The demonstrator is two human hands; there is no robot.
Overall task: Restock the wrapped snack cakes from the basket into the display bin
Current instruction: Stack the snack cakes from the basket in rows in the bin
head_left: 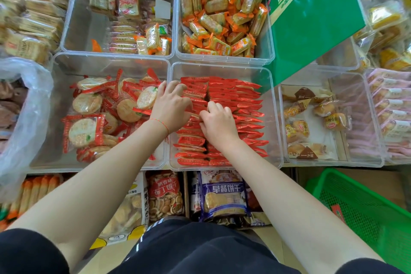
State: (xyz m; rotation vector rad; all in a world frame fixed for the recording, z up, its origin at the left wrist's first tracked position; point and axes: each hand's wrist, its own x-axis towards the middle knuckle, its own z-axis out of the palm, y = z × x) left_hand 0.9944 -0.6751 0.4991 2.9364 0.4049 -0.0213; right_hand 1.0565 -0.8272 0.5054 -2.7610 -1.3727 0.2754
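Clear, glossy plastic makes up the display bin (222,66) in front of me, a square tub with rounded corners and see-through walls. Inside it the wrapped snack cakes (235,100) stand on edge in two tight rows, thin flat packets in shiny red film with crimped ends fanning out to the right. My left hand (170,107) lies over the left row, fingers bent and spread, fingertips pressing into the packet tops. My right hand (219,123) sits at the seam between the rows, fingers curled down among the packets; I cannot tell whether it pinches one. The neighbouring clear bin (66,60) to the left holds round pale rice crackers (86,103) in red-edged film, lying loose. The green basket (364,204), a stiff mesh of plastic, sits low at my right.
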